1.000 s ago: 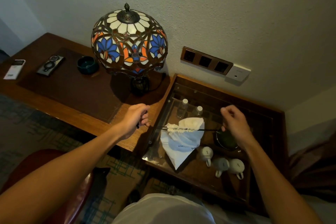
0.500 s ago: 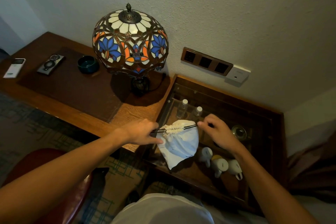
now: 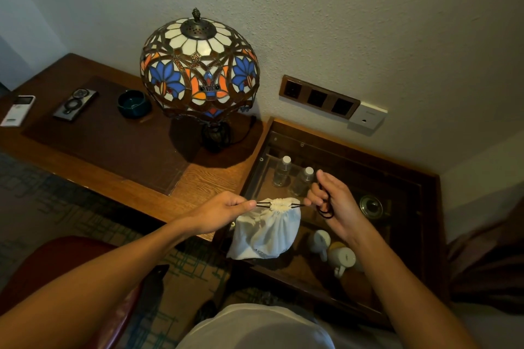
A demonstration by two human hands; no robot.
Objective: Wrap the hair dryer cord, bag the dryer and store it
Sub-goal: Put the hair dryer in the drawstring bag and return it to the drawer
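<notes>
Bag (image 3: 265, 231), white cloth, mouth gathered tight on a black drawstring (image 3: 326, 207), hangs between both hands over the left front part of the glass case (image 3: 408, 184); its contents cannot be seen.

Left to right:
- Desk (image 3: 209, 176), far left edge: white remote (image 3: 17, 110), then dark remote (image 3: 76, 105), both flat on the brown mat (image 3: 113, 144). Green bowl (image 3: 133, 103) at the mat's back edge. Bare mat in front of these, out to the desk's front edge.
- Lamp (image 3: 198, 65) stands at the desk's back right corner, close to the wall.
- Left hand (image 3: 224, 211) pinches the drawstring just left of the bag mouth, above the desk's right edge.
- Right hand (image 3: 334, 201) grasps the drawstring right of the mouth; loose loops hang from its fingers.
- Inside the case, under glass: two bottles (image 3: 283, 170) toward the back left; white cups (image 3: 340, 258) toward the front, right of the bag; a round metal item beyond the right hand.
- Wall above the case: socket strip (image 3: 319, 96).
</notes>
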